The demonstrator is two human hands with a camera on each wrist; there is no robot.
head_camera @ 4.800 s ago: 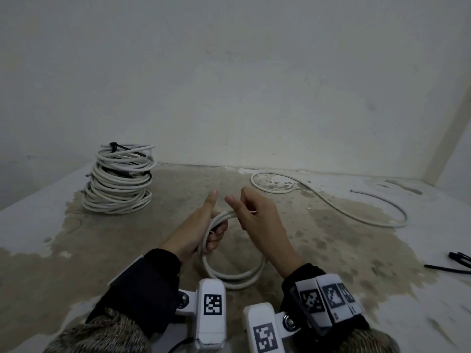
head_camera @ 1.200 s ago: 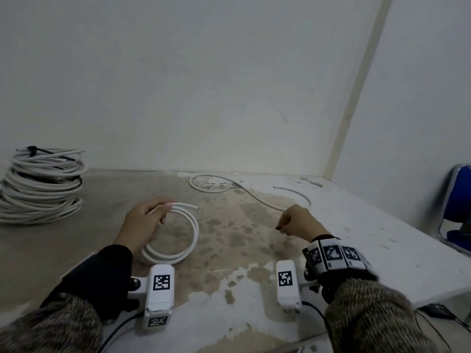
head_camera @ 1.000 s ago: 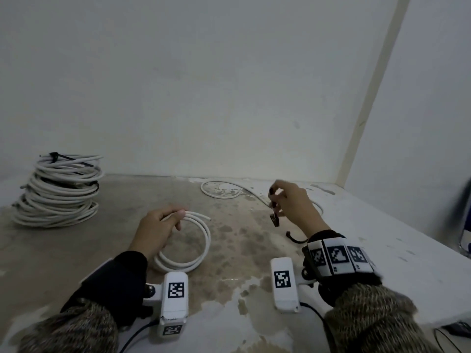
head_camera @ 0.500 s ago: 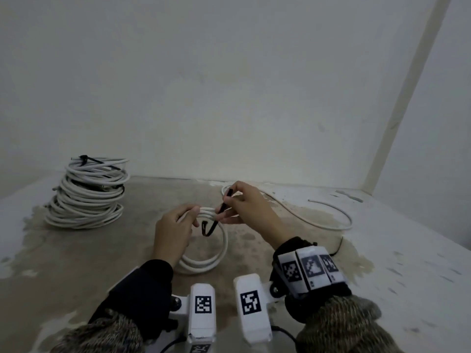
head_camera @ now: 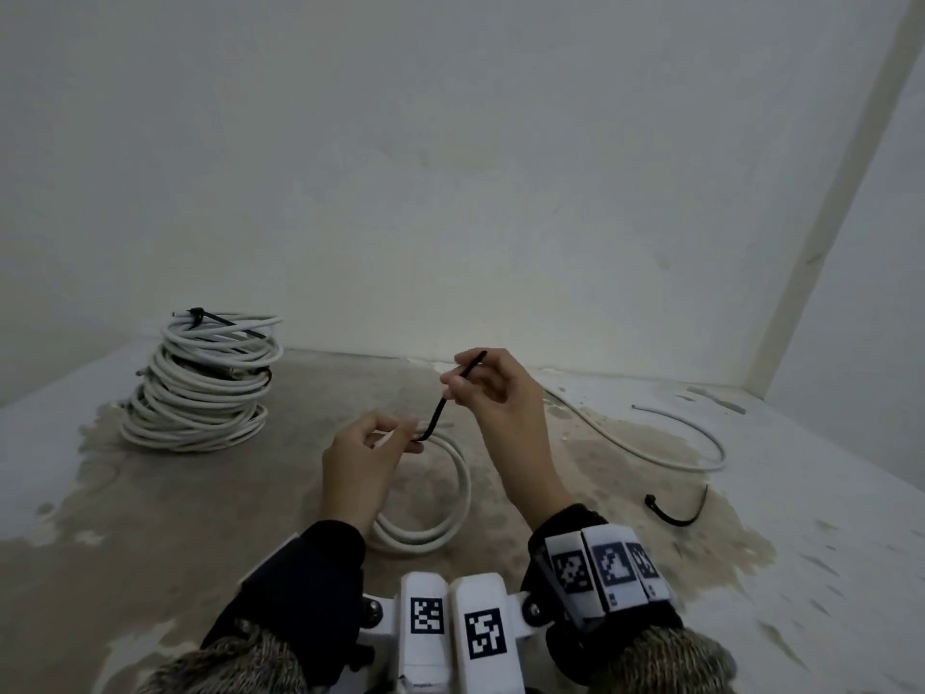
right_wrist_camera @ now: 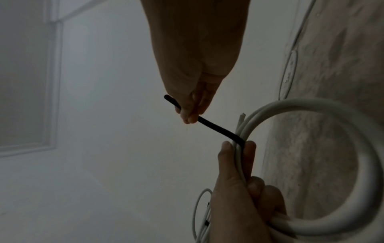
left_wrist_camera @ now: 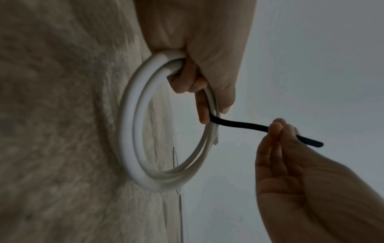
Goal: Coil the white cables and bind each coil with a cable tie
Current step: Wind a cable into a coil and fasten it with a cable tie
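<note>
The white coil (head_camera: 434, 498), gripped at its twelve o'clock by the left hand (head_camera: 361, 463), could have sprung loose if the cable tie (head_camera: 449, 393), pinched by the right hand (head_camera: 500, 398), were tugged.

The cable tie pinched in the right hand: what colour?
Black; the cable tie shows best in the left wrist view.

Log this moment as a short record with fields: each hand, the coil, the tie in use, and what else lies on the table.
left hand: grips the small white cable coil, one end of the tie under its fingers
right hand: pinches the black cable tie, pulling it up and away from the coil
tie state: not yet looped shut
finished stack: tied white coils, far left
loose white cable: uncoiled, right
spare black cable tie: on the table, right
</note>
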